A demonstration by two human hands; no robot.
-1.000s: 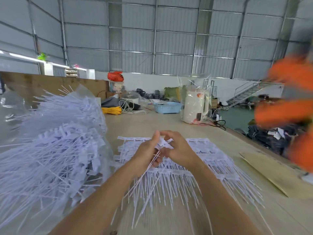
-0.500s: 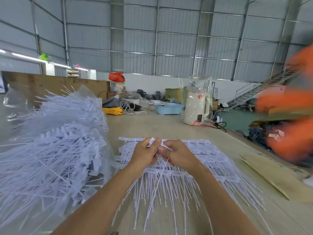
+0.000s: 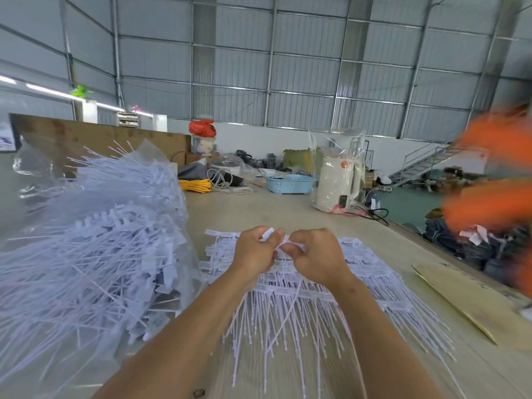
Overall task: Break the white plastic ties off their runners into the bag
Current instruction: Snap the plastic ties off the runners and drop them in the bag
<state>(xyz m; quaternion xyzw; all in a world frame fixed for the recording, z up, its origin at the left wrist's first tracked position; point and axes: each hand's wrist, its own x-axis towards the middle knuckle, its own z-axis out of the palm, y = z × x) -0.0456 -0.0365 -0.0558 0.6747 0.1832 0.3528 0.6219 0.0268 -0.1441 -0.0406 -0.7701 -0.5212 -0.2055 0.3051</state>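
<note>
My left hand [image 3: 254, 254] and my right hand [image 3: 313, 257] meet over the table's middle, both pinching the heads of white plastic ties [image 3: 273, 237] still joined on a runner. Their thin tails hang down between my forearms. Under my hands lies a flat stack of white tie runners [image 3: 368, 277], tails pointing toward me. At the left a clear plastic bag [image 3: 95, 240] bulges with loose white ties, some poking out of its top.
A cardboard sheet [image 3: 466, 300] lies at the table's right edge. Further back stand a white kettle in plastic wrap [image 3: 336, 182], a blue basket [image 3: 289, 183] and yellow cord [image 3: 195, 185]. A blurred orange shape [image 3: 495, 197] fills the right side.
My hands stay together on the same ties, twisting them slightly; the hanging tails have swung to the right. The blurred orange shape at the right keeps shifting.
</note>
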